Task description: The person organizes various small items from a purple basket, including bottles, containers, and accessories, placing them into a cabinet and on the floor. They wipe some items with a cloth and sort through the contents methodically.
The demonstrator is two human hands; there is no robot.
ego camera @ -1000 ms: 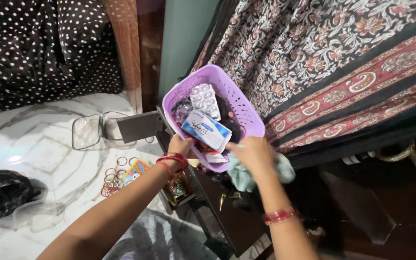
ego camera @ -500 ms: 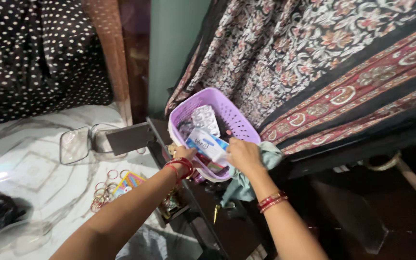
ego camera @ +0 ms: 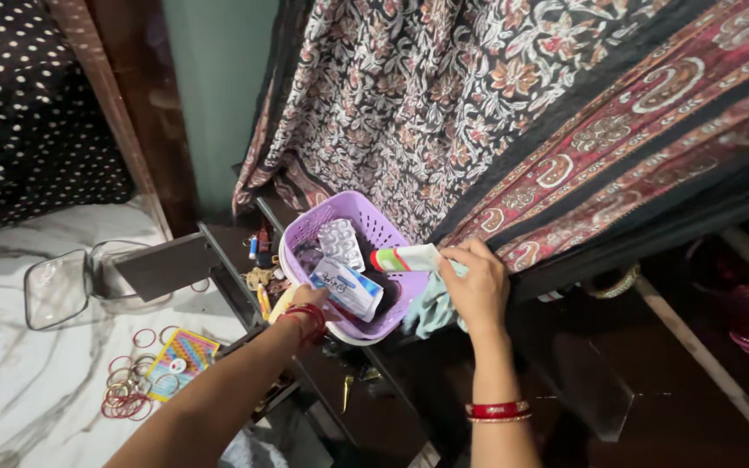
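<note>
A purple plastic basket [ego camera: 366, 215] sits on a dark shelf and holds a blister pack of pills [ego camera: 341, 243] and a white and blue box [ego camera: 348, 289]. My left hand [ego camera: 308, 298] grips the basket's near rim next to the box. Over the basket's right side, my right hand [ego camera: 479, 286] holds a small white tube with red and green ends [ego camera: 406, 258]. It also has a pale teal cloth [ego camera: 431, 308] bunched under its fingers. Both wrists wear red bangles.
A patterned floral cloth [ego camera: 513, 113] hangs over the shelf behind the basket. Loose red bangles [ego camera: 127, 394] and a colourful card [ego camera: 181, 355] lie on the white marble floor [ego camera: 19, 373]. A clear lidded box [ego camera: 75, 282] stands to the left. Small odds and ends [ego camera: 262, 273] crowd the shelf.
The view has shifted so the basket sits lower and further left. My right hand has lifted the small tube above the basket's right edge. My left hand stays on the rim.
</note>
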